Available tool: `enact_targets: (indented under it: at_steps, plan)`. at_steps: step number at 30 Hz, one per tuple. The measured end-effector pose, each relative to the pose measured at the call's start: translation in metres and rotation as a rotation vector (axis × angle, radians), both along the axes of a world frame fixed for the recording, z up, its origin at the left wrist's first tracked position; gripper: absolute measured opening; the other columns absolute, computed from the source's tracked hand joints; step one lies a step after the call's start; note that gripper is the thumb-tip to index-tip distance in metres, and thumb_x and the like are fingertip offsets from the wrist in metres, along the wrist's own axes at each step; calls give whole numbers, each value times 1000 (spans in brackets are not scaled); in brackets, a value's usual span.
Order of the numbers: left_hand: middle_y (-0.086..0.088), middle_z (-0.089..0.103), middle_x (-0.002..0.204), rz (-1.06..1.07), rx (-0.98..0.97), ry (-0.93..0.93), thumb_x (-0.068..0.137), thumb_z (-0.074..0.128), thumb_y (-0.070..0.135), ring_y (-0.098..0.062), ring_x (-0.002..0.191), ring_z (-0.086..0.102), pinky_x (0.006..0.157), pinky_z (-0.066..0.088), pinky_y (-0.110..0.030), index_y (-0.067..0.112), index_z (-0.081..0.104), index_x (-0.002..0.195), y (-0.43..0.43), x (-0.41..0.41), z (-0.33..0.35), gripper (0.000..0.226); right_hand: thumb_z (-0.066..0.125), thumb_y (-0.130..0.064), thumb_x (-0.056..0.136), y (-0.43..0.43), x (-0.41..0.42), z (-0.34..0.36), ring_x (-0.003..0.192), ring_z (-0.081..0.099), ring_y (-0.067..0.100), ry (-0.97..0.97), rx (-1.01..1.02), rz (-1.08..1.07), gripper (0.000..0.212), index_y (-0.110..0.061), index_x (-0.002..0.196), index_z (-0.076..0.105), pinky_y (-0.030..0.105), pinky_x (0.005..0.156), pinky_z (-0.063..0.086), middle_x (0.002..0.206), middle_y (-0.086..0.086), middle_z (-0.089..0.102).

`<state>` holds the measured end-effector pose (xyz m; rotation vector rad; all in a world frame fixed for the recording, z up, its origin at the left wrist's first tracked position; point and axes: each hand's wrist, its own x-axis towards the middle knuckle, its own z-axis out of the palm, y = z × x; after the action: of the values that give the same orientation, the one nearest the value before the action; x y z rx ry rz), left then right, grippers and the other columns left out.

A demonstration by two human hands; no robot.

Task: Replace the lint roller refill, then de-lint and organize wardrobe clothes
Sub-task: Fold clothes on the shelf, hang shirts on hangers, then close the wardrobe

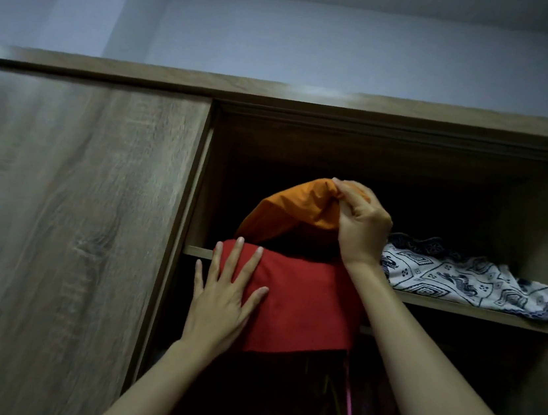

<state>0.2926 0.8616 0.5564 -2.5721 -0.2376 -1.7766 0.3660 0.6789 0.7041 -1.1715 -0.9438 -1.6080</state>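
Left hand (pixel 220 299) flat on red cloth (pixel 306 301), right hand (pixel 362 225) pinching orange cloth (pixel 294 210) — patterned fabric (pixel 463 282)

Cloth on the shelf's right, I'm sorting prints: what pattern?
Cloth: white with dark-blue geometric print; head view.

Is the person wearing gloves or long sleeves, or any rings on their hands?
No gloves, and no sleeves in view: the left arm and right arm are bare as far as the picture shows. The left hand and right hand show no rings, and neither wrist has a watch or bracelet. The nails look plain, with no bright polish.
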Motion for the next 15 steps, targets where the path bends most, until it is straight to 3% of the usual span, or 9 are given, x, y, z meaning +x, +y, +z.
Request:
enact_targets:
  at_steps: [4,15]
  plan:
    - [15,-23,157,17,-15,10,86,-1,72,-18,144,-26,115,-8,-51,48,-14,147,-2,3,2,67,60,-4,84,-28,-18,18,93,68,16,-77,95,-12,28,-15,105,74,13,87,46,104,7,71]
    - [6,-11,162,30,-38,95,81,0,69,-26,147,-16,115,1,-60,34,9,153,-6,-3,8,80,58,-2,86,-95,-93,25,99,67,16,-227,142,-73,28,-10,109,72,26,92,52,108,9,70]
